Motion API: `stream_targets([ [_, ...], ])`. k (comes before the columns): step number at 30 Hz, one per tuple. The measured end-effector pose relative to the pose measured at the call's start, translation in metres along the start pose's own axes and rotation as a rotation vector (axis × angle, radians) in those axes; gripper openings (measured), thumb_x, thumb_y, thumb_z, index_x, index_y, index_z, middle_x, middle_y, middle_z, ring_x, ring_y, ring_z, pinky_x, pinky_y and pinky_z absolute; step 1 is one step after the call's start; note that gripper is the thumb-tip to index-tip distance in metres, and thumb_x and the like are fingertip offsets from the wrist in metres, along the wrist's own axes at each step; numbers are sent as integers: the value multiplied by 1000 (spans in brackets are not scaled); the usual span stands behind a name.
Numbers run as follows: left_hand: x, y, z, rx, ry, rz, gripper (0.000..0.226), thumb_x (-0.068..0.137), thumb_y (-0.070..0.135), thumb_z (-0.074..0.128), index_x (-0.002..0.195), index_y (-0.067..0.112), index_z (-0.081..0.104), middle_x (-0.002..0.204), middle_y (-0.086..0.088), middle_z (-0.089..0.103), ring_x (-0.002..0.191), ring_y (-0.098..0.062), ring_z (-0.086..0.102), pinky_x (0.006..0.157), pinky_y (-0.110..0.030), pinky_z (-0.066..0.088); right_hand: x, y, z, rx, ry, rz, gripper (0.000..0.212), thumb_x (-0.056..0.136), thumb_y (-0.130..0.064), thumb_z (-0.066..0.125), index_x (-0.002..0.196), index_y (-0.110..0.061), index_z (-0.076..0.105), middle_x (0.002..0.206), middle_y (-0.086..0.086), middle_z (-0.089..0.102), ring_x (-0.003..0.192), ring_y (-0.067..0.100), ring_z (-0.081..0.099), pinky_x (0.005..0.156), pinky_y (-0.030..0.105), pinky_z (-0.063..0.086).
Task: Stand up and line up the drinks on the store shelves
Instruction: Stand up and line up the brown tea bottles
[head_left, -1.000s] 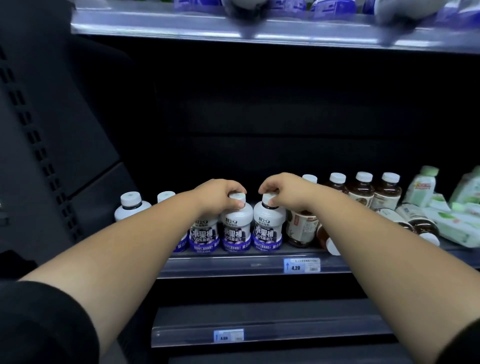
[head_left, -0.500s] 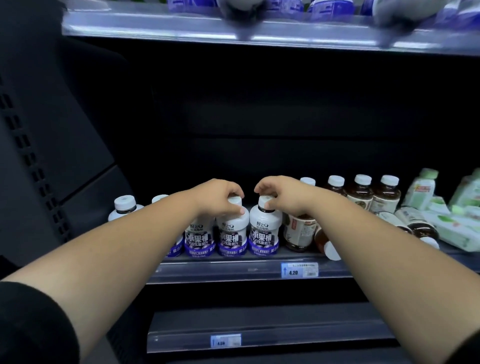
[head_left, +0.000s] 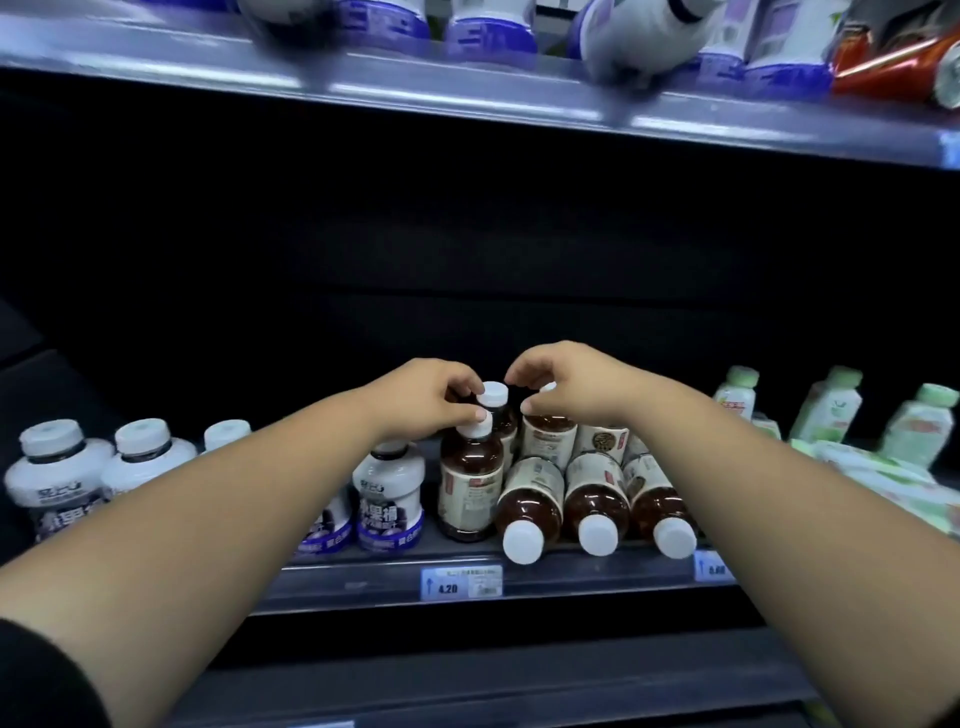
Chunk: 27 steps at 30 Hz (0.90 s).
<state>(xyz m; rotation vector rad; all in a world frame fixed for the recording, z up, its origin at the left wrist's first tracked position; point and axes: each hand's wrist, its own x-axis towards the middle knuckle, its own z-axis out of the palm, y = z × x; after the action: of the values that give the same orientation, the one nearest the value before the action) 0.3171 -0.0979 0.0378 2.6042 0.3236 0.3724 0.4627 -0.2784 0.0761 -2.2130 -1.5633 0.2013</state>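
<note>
Bottles: three fallen brown bottles (head_left: 530, 501) lie on the shelf (head_left: 363, 584), long axes front-to-back, caps toward camera, just below the right hand (head_left: 569, 384), which is nearer. Left hand (head_left: 423, 400) fingers (head_left: 480, 415) pinch the upright brown bottle (head_left: 470, 483) cap. Right fingers curl over the neighbouring cap, grip hidden. Price tag (head_left: 461, 583): 4.20.

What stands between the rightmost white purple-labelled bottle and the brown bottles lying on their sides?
One upright brown bottle, the left hand touching its cap; the head view shows it.
</note>
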Motion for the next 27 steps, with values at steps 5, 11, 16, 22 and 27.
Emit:
stream_targets([
  [5,22,9,2,-5,-27,-20,34,87,43,72,117,29,67,110,13,66,101,-1,61,86,-19,50,3,30,2,14,1,37,38,87,-26,76,123,-31,64,119,-16,64,114,5,58,101,36,50],
  [11,49,8,6,57,-52,17,32,84,44,74,113,31,68,103,14,67,96,-1,63,88,-29,54,13,44,11,37,42,93,38,87,-25,76,122,-31,65,119,-14,64,114,5,58,100,33,50],
  [16,59,-1,9,69,-46,-48,39,77,41,81,112,30,67,105,14,67,99,-4,63,91,-30,53,25,54,3,-43,115,147,43,87,-30,75,127,-33,61,126,-8,63,112,11,59,94,29,51],
  [22,72,4,14,156,-98,-175,53,72,54,81,116,32,62,106,11,64,94,-7,62,87,-33,55,41,60,0,-333,27,262,51,85,-58,67,123,-25,61,102,-5,65,87,15,63,75,35,56],
  [27,80,11,24,224,-88,-237,48,75,52,79,114,28,66,102,9,65,92,-10,62,84,-34,55,54,67,3,-432,-30,194,43,88,-58,63,112,-21,64,92,-3,65,83,17,62,70,35,55],
])
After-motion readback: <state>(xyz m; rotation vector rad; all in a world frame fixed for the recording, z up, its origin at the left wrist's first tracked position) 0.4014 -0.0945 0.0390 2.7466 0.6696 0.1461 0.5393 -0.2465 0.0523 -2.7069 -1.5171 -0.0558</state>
